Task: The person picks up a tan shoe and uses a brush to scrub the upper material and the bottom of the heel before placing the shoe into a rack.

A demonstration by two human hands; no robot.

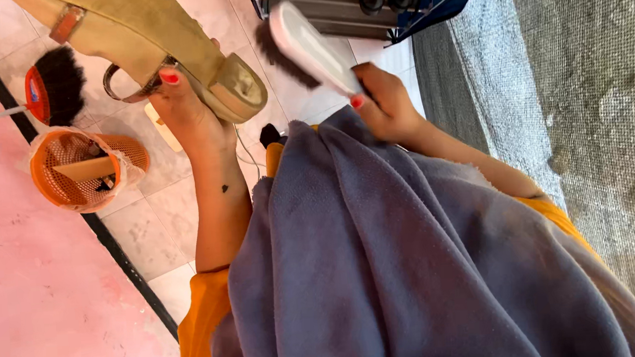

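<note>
I have the sandal (140, 35) pinched in my left hand (188, 109), thumb on the strap side and fingers wrapped behind the heel, held up over the tiled floor (152, 233) at the upper left of the view. My right hand (387, 108) is closed around the handle of a white brush (310, 50) with dark bristles, a little apart from the shoe and not touching it. To brush well I would keep the sole steady and tilt the bristles flat against the heel (short strokes, I judge). The sandal is tan suede with a thick pale sole and a metal buckle. A grey cloth (411, 268) covers my lap; an orange basket (82, 167) sits by a second brush (55, 88).
</note>
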